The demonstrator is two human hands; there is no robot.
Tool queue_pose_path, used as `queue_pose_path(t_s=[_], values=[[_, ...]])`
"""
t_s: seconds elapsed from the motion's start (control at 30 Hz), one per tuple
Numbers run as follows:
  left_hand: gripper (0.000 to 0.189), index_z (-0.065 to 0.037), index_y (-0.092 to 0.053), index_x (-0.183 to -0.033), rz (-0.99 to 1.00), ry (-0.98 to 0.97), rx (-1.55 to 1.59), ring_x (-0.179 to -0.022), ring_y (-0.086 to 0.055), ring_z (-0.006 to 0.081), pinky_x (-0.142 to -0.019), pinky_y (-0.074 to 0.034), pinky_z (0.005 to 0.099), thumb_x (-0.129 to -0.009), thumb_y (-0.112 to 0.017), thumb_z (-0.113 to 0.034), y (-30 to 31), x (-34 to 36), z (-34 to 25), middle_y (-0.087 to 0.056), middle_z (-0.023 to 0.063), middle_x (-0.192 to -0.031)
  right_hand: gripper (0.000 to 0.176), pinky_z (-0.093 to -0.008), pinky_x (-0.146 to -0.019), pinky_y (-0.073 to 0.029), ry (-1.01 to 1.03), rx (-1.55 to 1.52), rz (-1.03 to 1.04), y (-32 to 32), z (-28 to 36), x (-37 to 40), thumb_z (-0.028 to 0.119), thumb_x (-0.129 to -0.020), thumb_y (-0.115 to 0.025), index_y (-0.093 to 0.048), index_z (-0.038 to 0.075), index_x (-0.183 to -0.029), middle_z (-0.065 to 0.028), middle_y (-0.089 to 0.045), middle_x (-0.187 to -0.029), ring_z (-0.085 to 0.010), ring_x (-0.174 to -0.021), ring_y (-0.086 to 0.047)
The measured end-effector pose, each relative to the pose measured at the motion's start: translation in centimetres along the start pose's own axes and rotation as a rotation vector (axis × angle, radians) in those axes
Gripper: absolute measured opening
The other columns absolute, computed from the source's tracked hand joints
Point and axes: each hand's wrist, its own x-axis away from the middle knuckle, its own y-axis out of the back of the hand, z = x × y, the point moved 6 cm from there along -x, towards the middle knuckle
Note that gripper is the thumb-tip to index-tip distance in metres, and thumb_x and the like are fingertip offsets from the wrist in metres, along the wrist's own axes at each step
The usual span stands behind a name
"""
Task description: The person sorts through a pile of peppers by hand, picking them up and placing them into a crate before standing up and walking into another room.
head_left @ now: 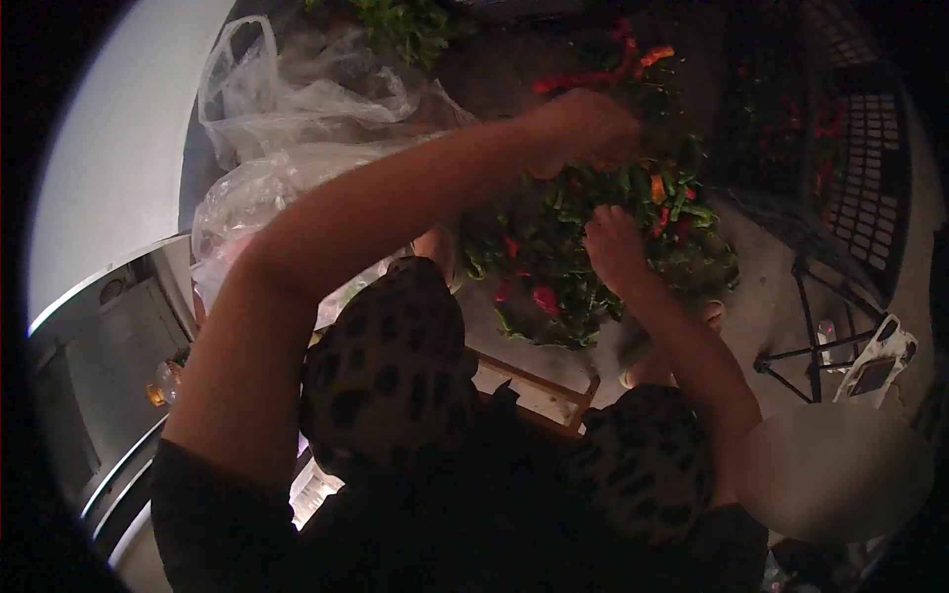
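Knees (386,366) flank chillies (554,296), judged light, soft-skinned, bruisable; take by stems. With left hand (583,128) and right hand (613,247) sunk among them, grip cannot be told.

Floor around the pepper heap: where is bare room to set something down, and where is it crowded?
One bare patch of floor lies between the pepper heap, the black crate and the metal stand. Another, darker, lies right of the plastic bags. Crowded: the heap, under the left hand and right hand.
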Motion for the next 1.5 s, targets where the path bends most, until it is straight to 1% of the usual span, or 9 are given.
queue_pose_path(t_s=[0.13, 0.23, 0.33, 0.53, 0.73, 0.93, 1.23, 1.33, 1.5], values=[[0.019, -0.003, -0.06, -0.083, -0.113, 0.203, 0.417, -0.07, -0.059, 0.015, -0.065, -0.051, 0.0284, -0.081, -0.056, -0.021, 0.6, 1.7, 3.9, -0.058, 0.0019, -0.074, 0.014, -0.0376, -0.073, -0.041, 0.01, 0.025, -0.129, -0.1, 0.1, 0.2, 0.016, -0.065, -0.063, -0.057, 0.008, -0.074, -0.007, -0.048, -0.082, -0.0257, -0.084, -0.047], [0.028, -0.003, -0.055, -0.105, -0.028, 0.228, 0.341, -0.089, -0.059, 0.0211, -0.08, -0.048, 0.0353, -0.088, -0.053, -0.026, 0.6, 1.6, 6.0, -0.061, 0.0075, -0.097, 0.015, -0.0345, -0.072, -0.043, -0.034, 0.027, -0.135, -0.5, -0.9, 0.5, 0.012, -0.068, -0.064, -0.058, 0.007, -0.081, -0.009, -0.052, -0.086, -0.0242, -0.082, -0.052], [0.016, -0.003, -0.061, -0.083, -0.125, 0.23, 0.169, -0.067, -0.056, 0.012, -0.06, -0.048, 0.028, -0.082, -0.056, -0.018, 1.1, 1.6, 7.1, -0.057, 0.0014, -0.077, 0.012, -0.0326, -0.073, -0.045, -0.535, -0.756, -0.102, 0.9, -4.0, 1.2, 0.006, -0.074, -0.061, -0.061, 0.007, -0.086, -0.0074, -0.058, -0.089, -0.0205, -0.083, -0.057], [0.023, -0.002, -0.063, -0.092, 0.1, -0.509, -0.547, -0.069, -0.061, 0.0165, -0.063, -0.048, 0.0324, -0.081, -0.055, -0.021, -1.8, 0.6, 11.5, -0.061, 0.0083, -0.074, 0.013, -0.024, -0.067, -0.043, -0.858, -1.418, -0.199, 2.6, -5.9, 2.2, 0.008, -0.081, -0.061, -0.057, 0.004, -0.092, -0.0008, -0.059, -0.079, -0.0091, -0.07, -0.054], [0.024, -0.003, -0.06, -0.101, 0.28, 0.154, -0.244, -0.078, -0.06, 0.0156, -0.071, -0.047, 0.0292, -0.085, -0.059, -0.022, -3.4, 2.7, 9.5, -0.063, 0.0062, -0.086, 0.013, -0.0242, -0.066, -0.043, -0.772, -1.376, -0.284, 5.0, -5.0, 1.4, 0.007, -0.08, -0.062, -0.056, 0.003, -0.091, -0.0009, -0.058, -0.078, -0.0082, -0.071, -0.054], [0.025, -0.002, -0.062, -0.095, 0.234, 0.113, -0.009, -0.076, -0.06, 0.0119, -0.069, -0.048, 0.0282, -0.086, -0.058, -0.025, -4.3, 3.0, 10.2, -0.064, 0.0047, -0.082, 0.012, -0.0261, -0.066, -0.044, -0.732, -1.218, -0.218, 6.2, -4.3, 0.8, 0.007, -0.078, -0.063, -0.054, 0.002, -0.084, -0.0027, -0.059, -0.077, -0.0103, -0.07, -0.056], [0.023, -0.002, -0.066, -0.078, 0.178, 0.228, -0.384, -0.061, -0.064, 0.0156, -0.062, -0.051, 0.0312, -0.077, -0.054, -0.021, -3.9, 3.5, 8.6, -0.066, 0.0089, -0.069, 0.011, -0.0376, -0.064, -0.045, -0.459, -0.593, -0.269, 7.6, -1.7, -0.5, 0.002, -0.077, -0.058, -0.049, 0.001, -0.085, -0.0157, -0.057, -0.08, -0.0309, -0.074, -0.059], [0.02, 0.001, -0.065, -0.071, 0.116, 0.348, -0.088, -0.057, -0.064, 0.0159, -0.054, -0.052, 0.0292, -0.073, -0.055, -0.016, -4.3, 3.8, 10.0, -0.065, 0.0103, -0.068, 0.013, -0.0335, -0.065, -0.045, -0.343, -0.487, -0.319, 7.6, -1.1, -0.4, 0.003, -0.081, -0.057, -0.049, -0.001, -0.089, -0.0132, -0.059, -0.08, -0.0239, -0.074, -0.059], [0.022, 0.003, -0.063, -0.078, 0.173, 0.398, -0.104, -0.063, -0.064, 0.0169, -0.058, -0.053, 0.0292, -0.081, -0.053, -0.017, -4.6, 3.9, 9.5, -0.064, 0.0087, -0.068, 0.014, -0.0437, -0.064, -0.042, -0.535, -0.814, -0.296, 6.8, -1.6, -0.3, -0.001, -0.075, -0.055, -0.048, 0.0, -0.087, -0.0161, -0.053, -0.08, -0.0354, -0.074, -0.054]])
